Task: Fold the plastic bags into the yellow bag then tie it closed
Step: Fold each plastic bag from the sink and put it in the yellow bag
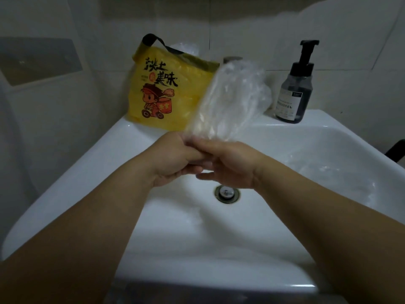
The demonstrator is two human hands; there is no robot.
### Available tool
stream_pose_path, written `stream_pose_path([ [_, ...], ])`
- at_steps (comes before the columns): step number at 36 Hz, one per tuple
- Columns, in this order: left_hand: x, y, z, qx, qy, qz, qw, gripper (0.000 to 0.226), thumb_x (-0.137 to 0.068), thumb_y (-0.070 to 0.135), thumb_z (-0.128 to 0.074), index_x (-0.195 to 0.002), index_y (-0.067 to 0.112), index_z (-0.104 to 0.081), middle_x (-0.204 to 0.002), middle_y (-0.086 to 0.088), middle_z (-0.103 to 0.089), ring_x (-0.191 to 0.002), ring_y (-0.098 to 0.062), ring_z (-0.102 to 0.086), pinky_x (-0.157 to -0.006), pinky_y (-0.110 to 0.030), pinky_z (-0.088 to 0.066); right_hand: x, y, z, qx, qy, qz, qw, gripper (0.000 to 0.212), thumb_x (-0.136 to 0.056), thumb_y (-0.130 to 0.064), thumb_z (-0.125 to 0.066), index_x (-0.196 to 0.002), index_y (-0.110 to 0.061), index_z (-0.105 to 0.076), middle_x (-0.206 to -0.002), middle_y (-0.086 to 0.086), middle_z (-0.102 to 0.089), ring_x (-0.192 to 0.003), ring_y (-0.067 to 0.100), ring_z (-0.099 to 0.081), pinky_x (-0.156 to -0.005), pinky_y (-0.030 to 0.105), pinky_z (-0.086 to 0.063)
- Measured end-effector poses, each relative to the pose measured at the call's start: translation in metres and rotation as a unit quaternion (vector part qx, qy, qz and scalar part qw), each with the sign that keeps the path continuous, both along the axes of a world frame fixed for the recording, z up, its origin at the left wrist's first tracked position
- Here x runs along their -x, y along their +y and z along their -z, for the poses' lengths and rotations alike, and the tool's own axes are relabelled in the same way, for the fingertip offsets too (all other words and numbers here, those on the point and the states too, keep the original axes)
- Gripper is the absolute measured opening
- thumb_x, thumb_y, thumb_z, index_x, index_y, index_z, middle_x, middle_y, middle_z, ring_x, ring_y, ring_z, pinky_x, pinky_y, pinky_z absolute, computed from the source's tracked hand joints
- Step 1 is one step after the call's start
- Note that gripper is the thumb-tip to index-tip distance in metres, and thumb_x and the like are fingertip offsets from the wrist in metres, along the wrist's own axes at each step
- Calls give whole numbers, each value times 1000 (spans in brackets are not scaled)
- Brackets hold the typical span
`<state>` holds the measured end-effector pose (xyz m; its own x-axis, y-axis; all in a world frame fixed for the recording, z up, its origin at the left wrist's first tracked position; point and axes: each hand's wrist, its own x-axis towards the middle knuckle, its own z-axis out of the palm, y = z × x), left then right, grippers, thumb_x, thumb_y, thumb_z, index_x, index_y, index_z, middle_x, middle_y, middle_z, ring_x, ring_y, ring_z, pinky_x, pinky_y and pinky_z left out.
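While both hands meet above the basin in the head view, I see the left hand [173,159] and the right hand [230,165] touching each other, fingers curled, pinching the lower end of a clear plastic bag [230,99]. That bag stands up and away from the hands, tilted toward the right and smeared with blur, so I cannot make out its folds. Behind it, on the back-left ledge of the white sink [135,137], the yellow bag [157,95] sits upright against the tiled wall, printed with black characters and a cartoon figure; its dark handle loops over the top, and a bit of clear plastic shows at its mouth. A dark pump bottle [294,88] stands on the back-right ledge, well apart from the yellow bag. Just below the right hand I see the drain [226,193].
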<state>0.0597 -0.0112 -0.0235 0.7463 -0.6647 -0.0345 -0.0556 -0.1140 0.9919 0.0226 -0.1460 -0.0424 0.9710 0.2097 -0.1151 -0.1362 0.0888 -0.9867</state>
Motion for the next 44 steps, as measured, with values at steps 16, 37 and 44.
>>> stream_pose_path([
  [16,-6,10,8,-149,-16,95,984,46,-60,31,-75,-103,13,-71,-93,1,-75,-84,-9,-70,-72,-22,-54,7,-54,-33,-162,-48,50,984,45,-90,-46,-42,-112,-11,-58,-106,7,-64,-105,22,-60,-101,39,-44],
  [37,-27,8,-1,73,159,-16,984,57,-75,36,-78,-123,10,-62,-112,-13,-69,-102,-24,-68,-94,-39,-54,5,-23,-20,16,-49,87,995,30,-91,1,-56,-121,-2,-55,-113,17,-67,-100,31,-68,-84,37,-57],
  [44,-33,11,2,22,224,-62,972,28,-93,17,-54,-114,1,-64,-100,-12,-72,-82,-20,-71,-64,-30,-60,6,-17,-20,72,-99,103,987,74,-84,-17,-62,-146,-35,-24,-129,13,-54,-100,32,-62,-82,42,-55],
])
